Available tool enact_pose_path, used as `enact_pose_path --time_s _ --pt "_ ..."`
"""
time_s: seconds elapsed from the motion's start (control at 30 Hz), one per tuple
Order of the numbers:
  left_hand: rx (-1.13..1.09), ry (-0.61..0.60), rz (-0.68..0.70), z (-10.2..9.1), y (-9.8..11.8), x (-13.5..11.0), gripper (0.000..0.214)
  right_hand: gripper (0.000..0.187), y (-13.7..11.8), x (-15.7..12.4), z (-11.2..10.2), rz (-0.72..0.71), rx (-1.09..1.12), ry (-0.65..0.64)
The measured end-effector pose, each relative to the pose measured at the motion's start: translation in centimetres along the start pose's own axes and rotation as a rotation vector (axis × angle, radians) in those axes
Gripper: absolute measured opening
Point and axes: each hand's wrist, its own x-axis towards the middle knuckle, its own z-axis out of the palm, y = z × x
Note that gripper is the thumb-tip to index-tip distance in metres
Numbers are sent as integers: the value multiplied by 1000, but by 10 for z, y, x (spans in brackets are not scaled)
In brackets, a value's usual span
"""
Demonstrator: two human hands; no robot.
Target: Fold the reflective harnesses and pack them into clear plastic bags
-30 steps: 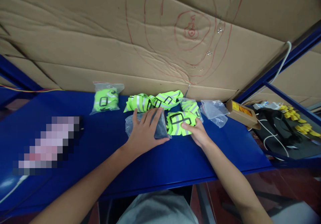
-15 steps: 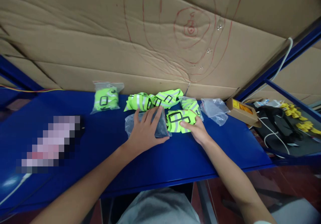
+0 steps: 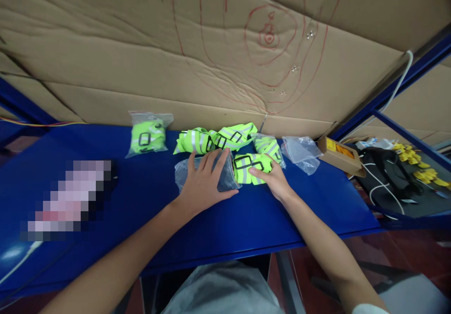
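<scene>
My left hand (image 3: 204, 180) lies spread over a clear plastic bag (image 3: 229, 177), pressing on it with its fingers apart. The bag's mouth faces right, between the thumb and fingertips. My right hand (image 3: 273, 178) is closed round a folded bundle of neon-yellow reflective straps (image 3: 246, 169) with black buckles, the thumb on top. The bundle's left end is right at the bag's mouth; whether its edge is inside, I cannot tell. Behind both hands lie loose neon-yellow reflective straps (image 3: 232, 135). A bagged strap bundle (image 3: 266, 144) sits just behind my right hand.
Another bagged strap bundle (image 3: 148, 135) stands at the back left of the blue table (image 3: 225, 234). Clear bags (image 3: 301, 152) and a small cardboard box (image 3: 340, 155) lie at the right. A blurred-out device (image 3: 70, 196) with a white cable is at the left. Cardboard (image 3: 141, 60) lines the back.
My right hand has brought the strap bundle slightly left, closer to the bag's mouth. My left hand stays spread on the bag. The view has shifted a little.
</scene>
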Motion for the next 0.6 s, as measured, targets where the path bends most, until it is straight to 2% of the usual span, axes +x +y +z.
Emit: enact_pose_path --time_s 0.1,0.37,0.6 --pt "-5 5 9 0 1 0 110 54 0 -2 1 44 -20 -34" --pt "34 23 5 1 3 0 103 51 -3 -3 4 81 -24 37" --pt "23 28 9 2 4 0 106 53 -2 -6 4 125 181 -61"
